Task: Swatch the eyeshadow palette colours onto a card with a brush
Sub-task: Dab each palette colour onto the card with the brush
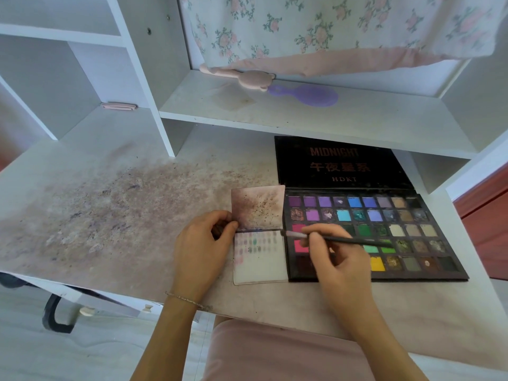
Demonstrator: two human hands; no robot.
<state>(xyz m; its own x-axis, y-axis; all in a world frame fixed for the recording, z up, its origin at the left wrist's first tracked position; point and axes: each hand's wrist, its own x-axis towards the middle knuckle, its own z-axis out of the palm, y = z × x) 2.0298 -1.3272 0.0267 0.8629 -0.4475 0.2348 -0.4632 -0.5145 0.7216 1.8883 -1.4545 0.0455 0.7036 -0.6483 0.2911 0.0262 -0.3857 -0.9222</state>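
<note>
Lying open on the stained white desk (115,204), the eyeshadow palette (428,259) has its black lid (341,163) folded back flat, printed MIDNIGHT and HDKT, and its rows of colour pans face up: purples and blues along the top, greens and beiges in the middle, pink, green and yellow lower down. Just beside the palette's left edge, touching it, sits the folded card (261,259). Its upper flap (257,209) is smudged brown and speckled with dark powder; its lower half is pale and carries rows of small faint swatches in pink, mauve and green near the fold

The right hand (338,259) grasps a thin black brush (351,240) between thumb and fingers, holding it nearly level above the palette's left columns. The brush head (291,234) points left and ends right at the border where card meets palette, close to the fold; whether the bristles touch the card cannot be told. The handle runs out to the right over the green pans

The left hand (204,243) is curled, fingers bent inward, and pinches the card's left edge at the fold, with something dark partly visible under the fingertips. A thin bracelet (187,300) circles that wrist

Behind, on the shelf (302,116) above the desk, lie a purple hairbrush (308,95) and a pink bear-shaped item (247,78), touching each other, below a floral cloth (330,26). A pink-clad lap (275,353) shows at the bottom edge
</note>
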